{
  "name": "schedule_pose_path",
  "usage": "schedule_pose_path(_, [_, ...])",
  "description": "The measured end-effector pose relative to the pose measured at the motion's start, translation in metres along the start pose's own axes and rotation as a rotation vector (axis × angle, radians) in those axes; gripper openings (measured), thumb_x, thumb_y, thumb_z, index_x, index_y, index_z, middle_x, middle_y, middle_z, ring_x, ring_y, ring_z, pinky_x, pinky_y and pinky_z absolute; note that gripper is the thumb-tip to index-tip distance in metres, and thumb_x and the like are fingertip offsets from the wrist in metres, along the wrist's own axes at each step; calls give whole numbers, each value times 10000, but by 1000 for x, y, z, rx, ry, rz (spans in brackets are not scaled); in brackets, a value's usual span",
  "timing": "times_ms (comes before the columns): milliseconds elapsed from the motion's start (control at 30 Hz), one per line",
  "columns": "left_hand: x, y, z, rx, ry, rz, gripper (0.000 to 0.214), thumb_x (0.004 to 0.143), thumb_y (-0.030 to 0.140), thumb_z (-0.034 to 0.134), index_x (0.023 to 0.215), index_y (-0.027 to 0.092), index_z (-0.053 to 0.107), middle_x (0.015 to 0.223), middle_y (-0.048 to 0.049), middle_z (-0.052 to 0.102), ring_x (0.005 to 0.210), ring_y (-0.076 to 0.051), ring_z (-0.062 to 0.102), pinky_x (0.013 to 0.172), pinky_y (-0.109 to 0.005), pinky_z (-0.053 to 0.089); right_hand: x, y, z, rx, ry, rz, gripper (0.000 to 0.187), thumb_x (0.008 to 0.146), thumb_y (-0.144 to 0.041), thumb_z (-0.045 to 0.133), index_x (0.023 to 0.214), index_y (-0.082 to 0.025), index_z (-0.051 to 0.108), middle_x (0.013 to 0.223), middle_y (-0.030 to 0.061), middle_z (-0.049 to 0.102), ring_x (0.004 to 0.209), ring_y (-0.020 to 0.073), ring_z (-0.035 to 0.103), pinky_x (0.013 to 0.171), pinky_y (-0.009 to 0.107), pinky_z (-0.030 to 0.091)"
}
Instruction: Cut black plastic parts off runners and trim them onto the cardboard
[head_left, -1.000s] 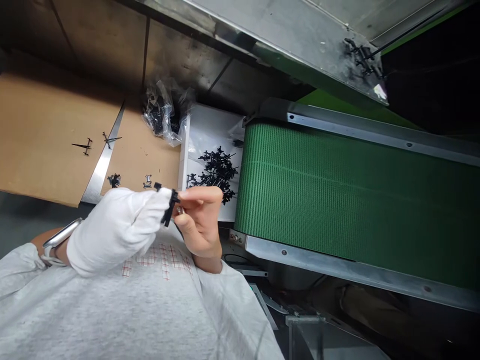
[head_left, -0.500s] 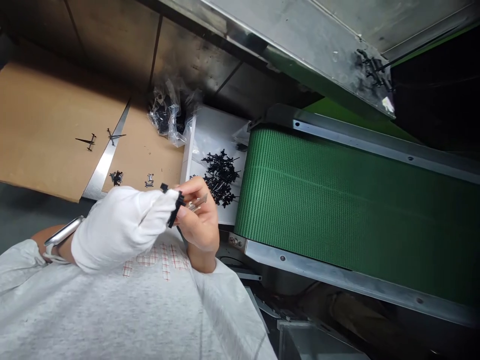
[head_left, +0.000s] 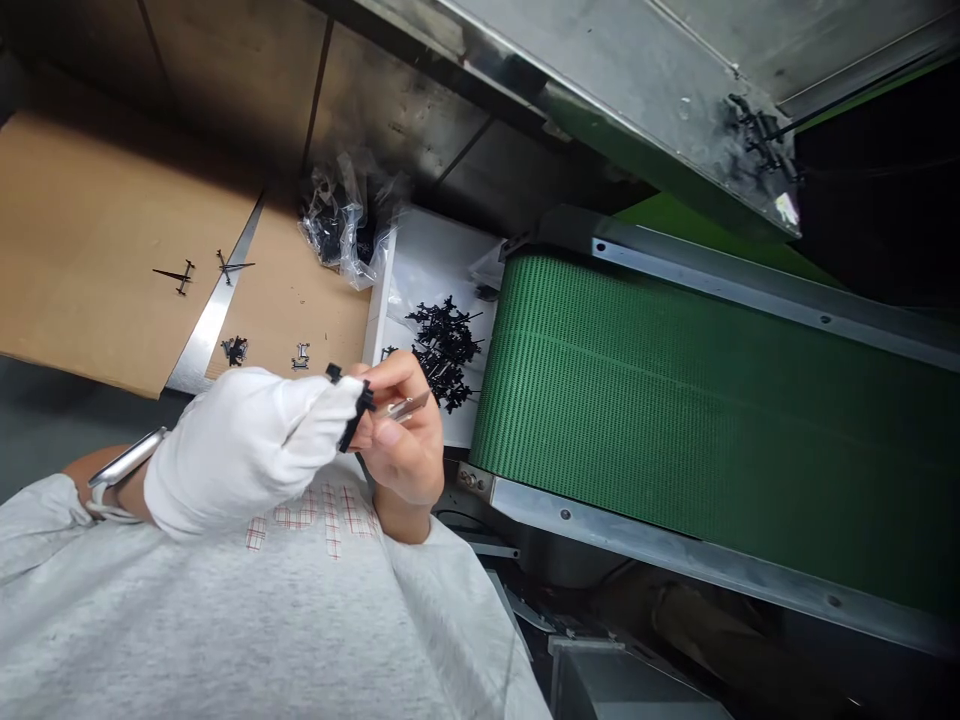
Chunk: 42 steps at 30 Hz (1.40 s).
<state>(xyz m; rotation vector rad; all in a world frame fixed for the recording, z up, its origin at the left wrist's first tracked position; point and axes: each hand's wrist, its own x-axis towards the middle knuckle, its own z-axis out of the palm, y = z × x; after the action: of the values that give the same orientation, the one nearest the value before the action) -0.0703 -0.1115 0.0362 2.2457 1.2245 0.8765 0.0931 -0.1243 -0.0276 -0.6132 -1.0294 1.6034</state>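
My left hand (head_left: pixel 247 445), in a white glove, is closed on a small black plastic part (head_left: pixel 357 418) in front of my chest. A watch (head_left: pixel 129 458) sits on that wrist. My bare right hand (head_left: pixel 405 440) meets the left at the part, its fingers pinched around a thin, flat metal tool (head_left: pixel 409 406). The tool's broad end sticks out to the right; whether it is a blade or tweezers I cannot tell, and its other end is hidden by the fingers. Behind my right hand lies a pile of black plastic parts (head_left: pixel 446 345) in a white tray (head_left: pixel 431 235).
A green conveyor belt (head_left: pixel 675 420) with metal side rails runs off to the right. Cardboard (head_left: pixel 90 230) covers the left surface, with small black pieces (head_left: pixel 235 350) on it. A clear plastic bag (head_left: pixel 349 225) stands behind the tray. A metal housing (head_left: pixel 600 90) overhangs the back.
My right hand has shifted slightly right, and the metal tool's exposed end reaches a little farther out. My left hand still holds the black part in nearly the same spot.
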Motion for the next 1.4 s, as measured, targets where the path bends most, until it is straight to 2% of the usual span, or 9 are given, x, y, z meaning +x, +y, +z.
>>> schedule_pose_path(133, [-1,2,-1,-139,11,-29,425,978,186,352,558,231,398,393,81,452,313,-75,416,336,-201,304,-1,2,1,-29,15,31,222,913,-444,655,1018,-254,607,732,-39,504,552,105,491,521,259,419])
schedule_pose_path(333, [3,9,-6,-442,-247,-500,525,956,452,389,483,234,455,343,62,487,329,-83,444,393,-211,374,1,3,1,-49,-19,-13,246,906,-476,647,1010,-260,592,702,-40,484,558,123,487,484,252,414])
schedule_pose_path(533, [6,5,-6,-656,-508,-697,616,919,662,361,499,227,475,332,61,512,332,-72,412,404,-195,384,0,-4,4,-202,63,-35,206,946,-463,617,1039,-279,612,738,-29,528,601,135,526,535,267,442])
schedule_pose_path(700, [10,3,-5,-796,-502,-699,567,899,731,411,665,232,548,346,79,502,383,-90,411,476,-218,416,4,-2,3,-282,98,-131,188,939,-423,654,1046,-272,623,707,-38,503,576,128,478,524,266,423])
schedule_pose_path(767, [10,1,-3,-844,-508,-684,555,902,742,412,697,237,520,354,87,489,400,-95,411,522,-232,443,6,-2,2,-297,99,-154,183,939,-426,661,1035,-276,618,691,-48,487,549,119,452,501,257,403])
schedule_pose_path(967, [8,-5,0,-900,-585,-684,615,915,741,449,568,235,411,359,66,457,383,-84,382,459,-237,377,7,-11,1,-442,107,-216,183,952,-399,667,1121,-330,670,755,-24,545,638,143,514,559,283,429])
schedule_pose_path(1100, [11,-4,1,-890,-602,-636,727,946,708,418,408,220,375,343,32,427,371,-56,367,443,-220,345,7,-13,0,-527,89,-340,169,960,-350,653,1123,-334,691,792,-8,613,634,143,529,540,290,425])
schedule_pose_path(1300, [9,-4,2,-884,-589,-664,622,895,736,482,533,236,411,343,70,418,368,-79,371,434,-224,372,7,-13,-1,-660,134,-350,178,990,-425,593,1097,-325,693,803,7,632,659,168,552,557,317,465])
schedule_pose_path(1400, [8,-4,1,-846,-583,-664,629,918,724,445,522,237,406,349,62,437,361,-82,392,431,-236,378,4,-17,-3,-662,65,-323,338,1005,-532,507,1239,-332,646,851,21,632,682,180,559,569,332,493])
